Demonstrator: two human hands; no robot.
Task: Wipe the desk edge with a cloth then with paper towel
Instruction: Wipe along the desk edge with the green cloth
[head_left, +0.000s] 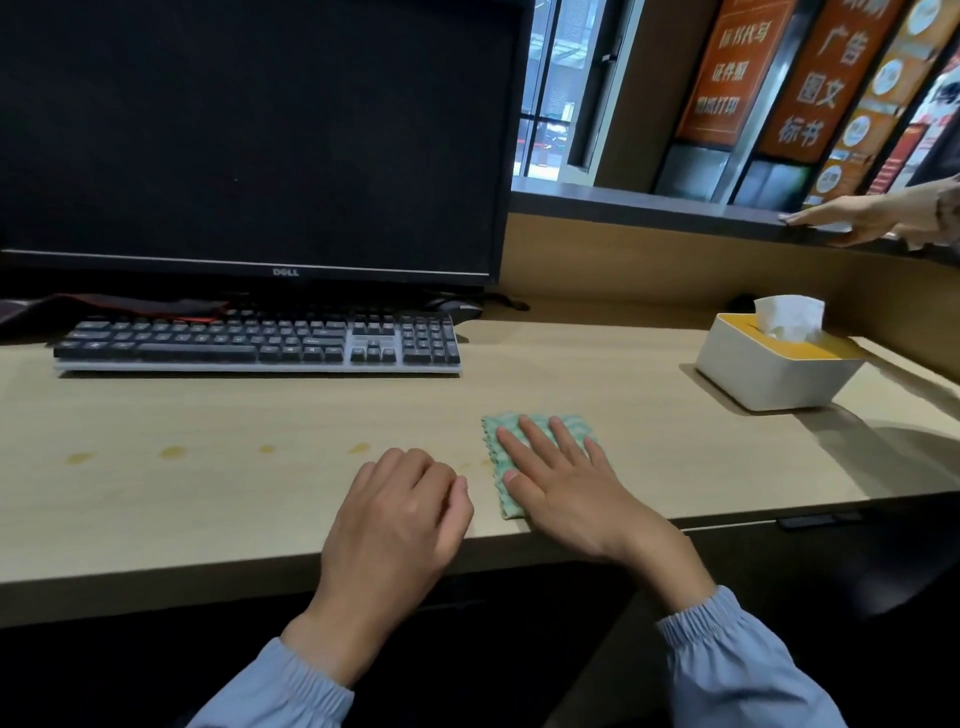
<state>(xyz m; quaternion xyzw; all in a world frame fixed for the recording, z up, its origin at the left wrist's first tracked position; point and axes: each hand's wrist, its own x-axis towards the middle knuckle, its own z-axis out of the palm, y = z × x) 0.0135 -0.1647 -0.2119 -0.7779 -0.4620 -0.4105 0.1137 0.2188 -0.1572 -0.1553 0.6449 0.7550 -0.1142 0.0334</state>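
Head view: the right hand (558, 486) is pressing flat, fingers spread, on the green cloth (537, 431) near the desk edge (234, 574), ready to wipe the spots (171, 452), while the left hand (400, 512) is resting loosely curled, gripping nothing.

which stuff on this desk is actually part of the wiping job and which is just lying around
Part of the job:
green cloth, flat under the right hand
left hand, resting beside it
desk, with yellowish spots
tissue box, one sheet sticking up

Just lying about:
keyboard
monitor
mouse
another person's hand on the ledge
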